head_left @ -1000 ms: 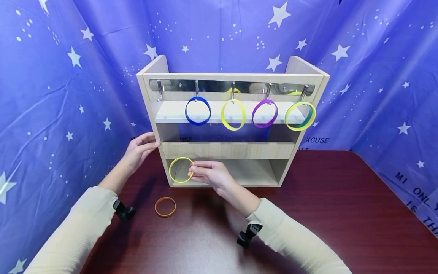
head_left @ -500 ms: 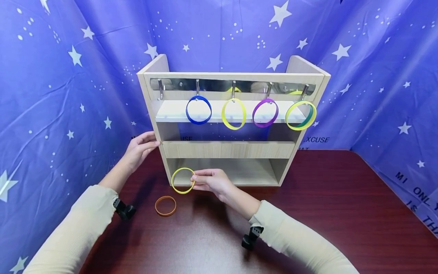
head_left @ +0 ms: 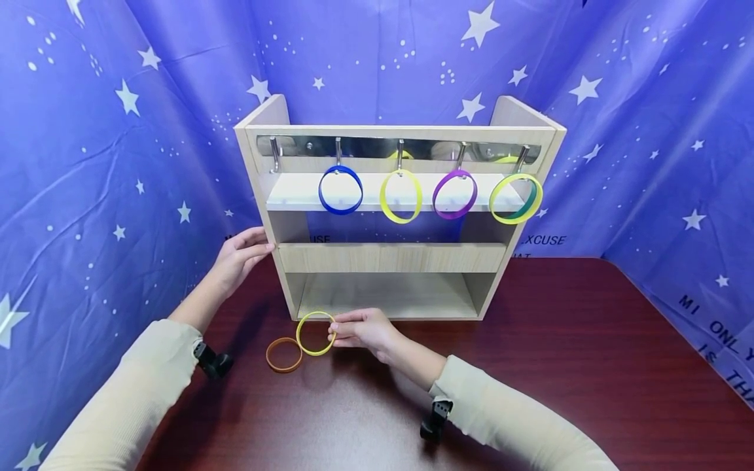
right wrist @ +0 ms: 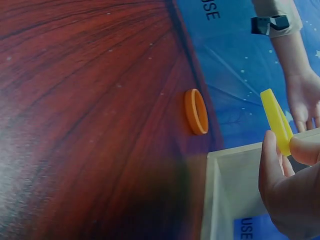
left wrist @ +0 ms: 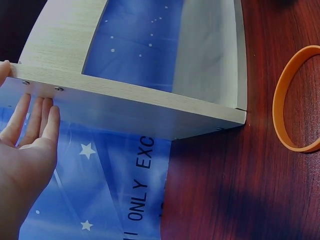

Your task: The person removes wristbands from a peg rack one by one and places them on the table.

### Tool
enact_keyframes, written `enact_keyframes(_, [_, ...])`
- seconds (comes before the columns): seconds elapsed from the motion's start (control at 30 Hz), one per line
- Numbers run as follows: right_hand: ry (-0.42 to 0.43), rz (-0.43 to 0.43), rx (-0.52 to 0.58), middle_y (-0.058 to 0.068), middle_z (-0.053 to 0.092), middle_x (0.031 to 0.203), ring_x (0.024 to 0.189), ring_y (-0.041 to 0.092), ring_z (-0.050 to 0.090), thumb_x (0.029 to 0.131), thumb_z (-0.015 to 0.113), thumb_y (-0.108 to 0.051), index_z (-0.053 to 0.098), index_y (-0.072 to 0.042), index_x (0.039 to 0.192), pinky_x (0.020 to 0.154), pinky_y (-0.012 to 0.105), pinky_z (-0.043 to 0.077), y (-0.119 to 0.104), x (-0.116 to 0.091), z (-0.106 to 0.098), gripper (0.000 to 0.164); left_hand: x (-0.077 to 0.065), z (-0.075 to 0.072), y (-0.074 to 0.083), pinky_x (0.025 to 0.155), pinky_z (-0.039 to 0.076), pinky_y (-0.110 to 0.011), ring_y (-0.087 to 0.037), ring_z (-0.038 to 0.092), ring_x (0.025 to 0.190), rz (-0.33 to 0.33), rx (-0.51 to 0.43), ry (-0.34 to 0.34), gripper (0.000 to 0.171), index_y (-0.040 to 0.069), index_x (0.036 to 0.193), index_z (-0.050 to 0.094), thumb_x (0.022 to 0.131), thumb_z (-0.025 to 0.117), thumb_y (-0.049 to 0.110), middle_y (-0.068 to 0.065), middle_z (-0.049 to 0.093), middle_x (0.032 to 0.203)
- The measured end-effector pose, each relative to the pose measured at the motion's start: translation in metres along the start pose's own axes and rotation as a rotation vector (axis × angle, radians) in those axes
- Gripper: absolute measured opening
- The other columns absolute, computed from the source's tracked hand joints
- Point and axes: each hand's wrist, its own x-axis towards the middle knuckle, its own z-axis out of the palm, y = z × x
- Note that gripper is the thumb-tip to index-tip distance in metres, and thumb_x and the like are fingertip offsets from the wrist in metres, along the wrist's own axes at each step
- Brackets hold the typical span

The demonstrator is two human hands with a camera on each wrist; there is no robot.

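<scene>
My right hand (head_left: 368, 333) pinches a yellow silicone wristband (right wrist: 273, 116) by its right edge, between thumb and fingers. The band is held just above the table, in front of the shelf's lower left corner. Close by its left side, an orange wristband (head_left: 285, 371) lies on the table; it also shows at the right of the left wrist view. My left hand (head_left: 241, 258) touches the left side of the wooden shelf (head_left: 391, 258). In the left wrist view its fingers (left wrist: 34, 120) extend straight against the side panel, with the thumb at the front edge.
A metal hook rail (head_left: 371, 148) runs along the shelf top. From its hooks hang a blue wristband (head_left: 322, 199), a yellow one (head_left: 419, 203), a purple one (head_left: 437, 203), and a yellow and green pair at right; the leftmost hook is bare. Starry blue cloth surrounds the table (head_left: 559, 366).
My right hand has lowered the yellow wristband from in front of the shelf's lower opening towards the table, near the orange one. My left hand stays on the shelf side.
</scene>
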Motion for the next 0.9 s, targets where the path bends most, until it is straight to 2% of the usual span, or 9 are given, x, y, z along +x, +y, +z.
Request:
enact_keyframes(0.2, [-0.002, 0.011, -0.049, 0.032, 0.066, 0.111, 0.075, 0.011, 0.069, 0.088, 0.061, 0.005, 0.056, 0.018, 0.119, 0.086, 0.036, 0.059, 0.012, 0.001, -0.001, 0.034, 0.000, -0.001, -0.002, 0.088, 0.050, -0.012, -0.002, 0.063, 0.094, 0.017, 0.007, -0.003, 0.031, 0.020, 0.104, 0.063, 0.090, 0.052, -0.006, 0.009, 0.067, 0.100])
enact_keyframes(0.4, [0.001, 0.021, -0.060, 0.023, 0.072, 0.097, 0.075, 0.011, 0.068, 0.087, 0.062, 0.005, 0.056, 0.019, 0.118, 0.081, 0.033, 0.060, 0.024, 0.003, -0.002, 0.034, 0.000, -0.001, -0.001, 0.088, 0.051, -0.012, -0.002, 0.063, 0.093, 0.016, -0.002, 0.000, 0.031, 0.020, 0.103, 0.063, 0.090, 0.052, -0.006, 0.008, 0.067, 0.099])
enact_keyframes(0.63, [0.022, 0.036, -0.071, 0.031, 0.069, 0.100, 0.073, 0.011, 0.068, 0.086, 0.063, 0.006, 0.058, 0.020, 0.114, 0.077, 0.030, 0.061, 0.036, 0.006, -0.005, 0.032, -0.001, -0.001, -0.002, 0.088, 0.051, -0.012, -0.002, 0.063, 0.093, 0.011, 0.007, 0.003, 0.029, 0.019, 0.104, 0.063, 0.090, 0.053, -0.005, 0.008, 0.067, 0.099])
enact_keyframes(0.83, [0.041, 0.044, -0.072, 0.021, 0.073, 0.088, 0.070, 0.011, 0.068, 0.085, 0.063, 0.007, 0.059, 0.020, 0.112, 0.075, 0.029, 0.061, 0.040, 0.010, -0.008, 0.030, 0.000, 0.000, -0.001, 0.088, 0.051, -0.012, -0.002, 0.063, 0.093, 0.013, 0.009, 0.001, 0.030, 0.019, 0.104, 0.063, 0.090, 0.053, -0.005, 0.009, 0.067, 0.099])
enact_keyframes(0.9, [0.050, 0.049, -0.079, 0.021, 0.073, 0.087, 0.068, 0.011, 0.068, 0.085, 0.064, 0.007, 0.060, 0.019, 0.110, 0.074, 0.029, 0.061, 0.041, 0.010, -0.008, 0.029, 0.000, 0.000, -0.001, 0.088, 0.051, -0.012, -0.002, 0.063, 0.094, 0.017, 0.010, 0.001, 0.030, 0.020, 0.103, 0.063, 0.090, 0.053, -0.005, 0.009, 0.067, 0.099])
